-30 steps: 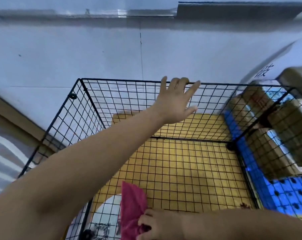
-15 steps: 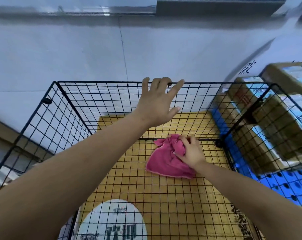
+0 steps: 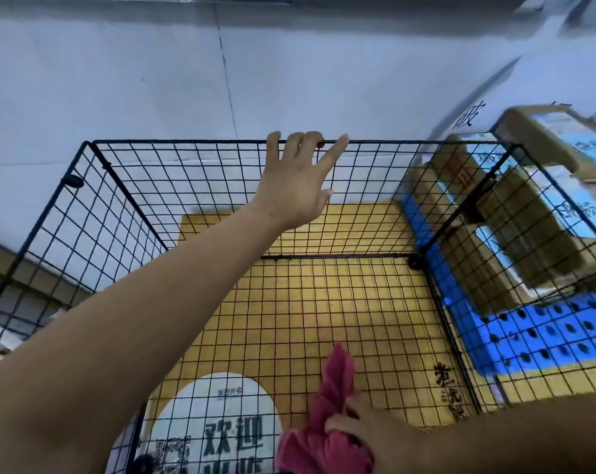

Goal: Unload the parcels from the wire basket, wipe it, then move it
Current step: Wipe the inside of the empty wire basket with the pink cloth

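You are in the wiping step; the black wire-grid basket (image 3: 94,213) stands empty on the floor against the pale wall (image 3: 118,80), its mesh bottom lying over a yellow mat (image 3: 324,302) with a white printed panel (image 3: 218,422) near you; the brown cardboard parcels (image 3: 515,213) are already out, stacked just beside the basket's right wall on a blue perforated sheet (image 3: 546,336). Your left hand (image 3: 296,186) reaches across the open top and steadies the far rim; its fingers (image 3: 301,145) hook loosely over the top wire, spread apart, with the thumb free below. Your right hand (image 3: 361,436) is low at the near edge of the basket floor; its fingers (image 3: 341,429) are clamped on a crumpled pink cloth (image 3: 327,405), which trails forward over the mesh. Whether the cloth presses flat on the wire or rides just above it cannot be told from here. The next move, as I judge it, calls for carrying the cloth across the parts of the floor grid still untouched, then up the side walls; keep the far rim held so the light frame does not slide on the mat; mind that the cloth could snag on the wire crossings or the black corner connectors (image 3: 413,261). Moving the basket is not yet due.
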